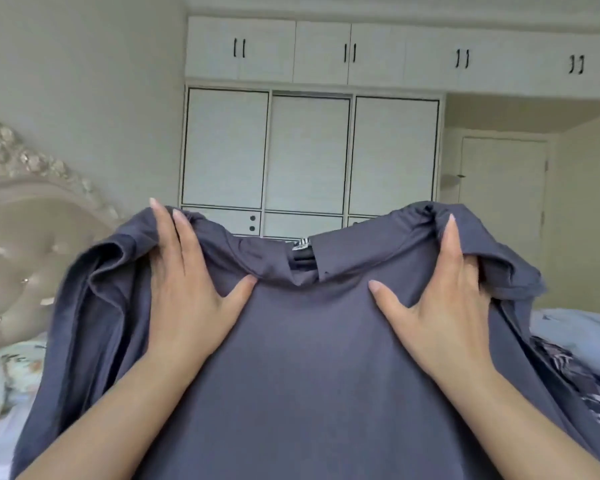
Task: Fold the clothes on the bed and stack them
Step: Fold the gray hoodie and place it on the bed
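Your left hand (187,289) grasps one shoulder of a slate-grey shirt (305,368), thumb spread across the front cloth toward the collar, fingers reaching up over the top edge with fabric bunched beside them. Your right hand (444,299) mirrors it on the other shoulder: thumb angled inward on the front, fingers partly buried in gathered cloth, so their exact grasp is hard to make out.

Between your hands sits the collar (305,261), with a dark label just inside it. The shirt is held up in front of you, collar at the top, its long axis running straight down from your hands toward you. Its hem is cut off by the bottom edge, and the sleeves droop in folds outside each hand.

Beyond your left hand stands a padded, carved headboard (25,237), and below it lies pale floral bedding (0,379). Below and outside your right hand, a dark patterned garment (575,382) lies on the bed, mostly hidden by the shirt. Past the collar, a white wardrobe (309,150) fills the far wall.
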